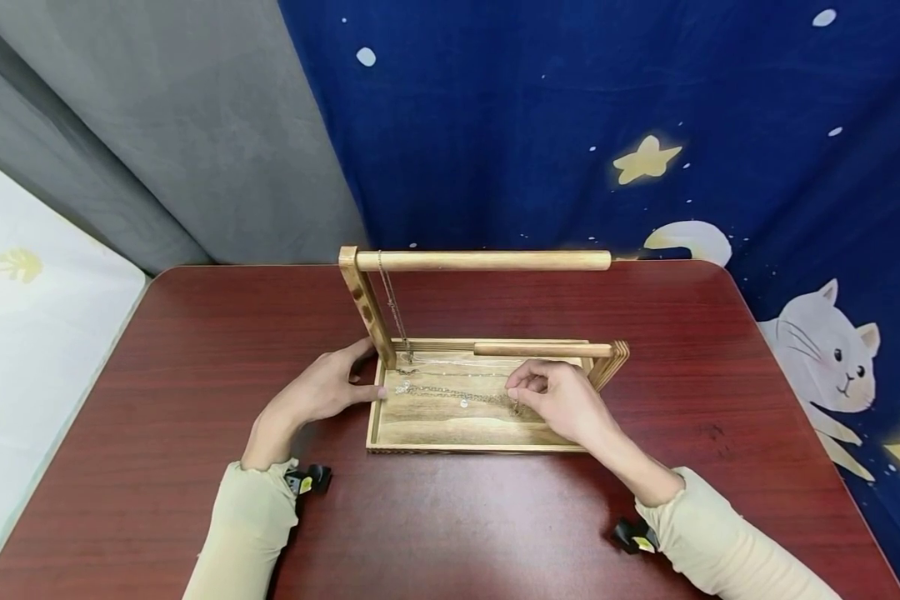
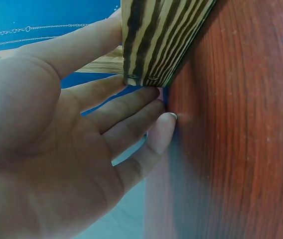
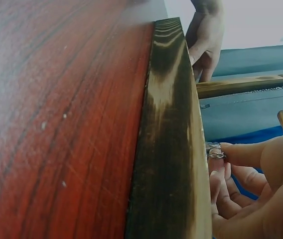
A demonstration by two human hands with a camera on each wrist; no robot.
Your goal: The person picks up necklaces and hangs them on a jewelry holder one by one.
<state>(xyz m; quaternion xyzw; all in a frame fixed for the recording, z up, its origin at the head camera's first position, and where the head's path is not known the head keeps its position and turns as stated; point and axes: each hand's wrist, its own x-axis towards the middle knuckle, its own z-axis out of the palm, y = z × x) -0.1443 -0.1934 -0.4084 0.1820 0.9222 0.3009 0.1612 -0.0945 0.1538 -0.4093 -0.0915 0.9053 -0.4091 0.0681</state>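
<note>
In the head view a wooden jewelry stand has a shallow tray base (image 1: 450,435). A silver-coloured chain necklace (image 1: 450,393) lies stretched along the tray. My right hand (image 1: 566,402) pinches its right end between thumb and fingertips; links of the chain (image 3: 216,151) show there in the right wrist view. At the tray's left end, my left hand (image 1: 322,387) touches the side with fairly straight fingers, thumb on the rim. Another necklace (image 1: 393,308) hangs from the left end of the tall upper bar (image 1: 487,261). A thinner chain (image 1: 450,374) lies behind the stretched one.
A lower bar (image 1: 543,350) juts left from a short post (image 1: 610,365) on the tray's right, close behind my right hand. The tall left post (image 1: 369,312) rises beside my left hand. The stand rests on a dark red table (image 1: 465,525), with curtains (image 1: 510,125) behind.
</note>
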